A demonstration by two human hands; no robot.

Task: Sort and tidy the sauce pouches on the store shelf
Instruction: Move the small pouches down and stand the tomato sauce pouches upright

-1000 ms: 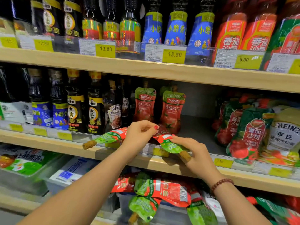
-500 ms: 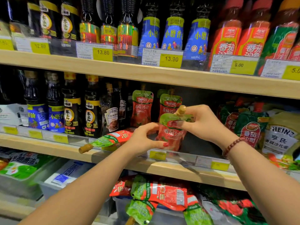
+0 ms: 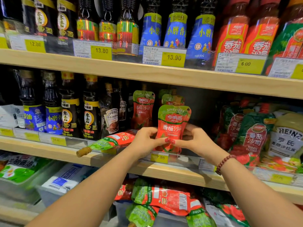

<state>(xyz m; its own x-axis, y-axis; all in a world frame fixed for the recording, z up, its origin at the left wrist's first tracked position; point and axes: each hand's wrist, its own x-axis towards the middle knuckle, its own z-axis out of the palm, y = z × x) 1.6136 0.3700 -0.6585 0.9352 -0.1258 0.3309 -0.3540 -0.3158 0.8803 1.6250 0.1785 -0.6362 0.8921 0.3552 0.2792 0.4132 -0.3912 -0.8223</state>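
Red pouch (image 3: 172, 128) stands upright at the shelf (image 3: 172, 175) front, pinched low in the grip of left hand (image 3: 145, 142) and right hand (image 3: 196, 141); let go unsteadied, it may topple like the fallen pouch (image 3: 114, 140) just left.

Upper shelf, centre: three blue-labelled sesame oil bottles (image 3: 175, 30); upper right: two red-labelled ketchup bottles (image 3: 232, 35). Middle shelf, centre: three upright red-and-green tomato sauce pouches (image 3: 173, 128) plainly seen, one lying pouch (image 3: 113, 140) to their lower left. Right: two dark-green ketchup pouches (image 3: 255, 136). Two hands (image 3: 144, 141).
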